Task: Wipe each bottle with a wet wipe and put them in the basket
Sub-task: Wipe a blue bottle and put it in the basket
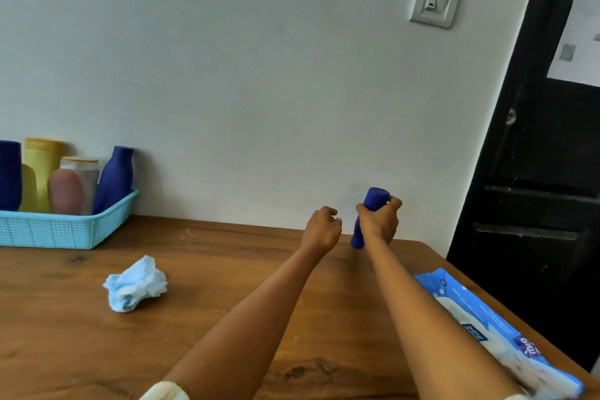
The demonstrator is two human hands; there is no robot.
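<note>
1. Bottle work sits at the far right of our wooden table [227, 269]: the blue bottle [373, 201] stands tilted near the wall, its base close to the table's back edge.
2. Our right hand [378, 221] grasps that bottle around its middle, fingers curled round it, with the cap end sticking out above the fist.
3. Our left hand [321, 227] hovers just beside the bottle without touching it; its fingers are curled loosely and we see nothing in them.
4. Both our forearms reach forward across the table from the bottom edge of the view.
5. A crumpled wet wipe [136, 287] lies on the table to the left of our arms, well apart from the bottle.
6. The light blue basket [65, 230] sits at the far left against the wall, already holding several bottles upright: a dark blue bottle [113, 178] leaning at its right end, a yellow bottle [42, 169], a pink bottle [66, 191], and another dark blue one at the frame edge.
7. The wipes pack [493, 334] lies flat along the right edge of the table, beside our right forearm.
</note>
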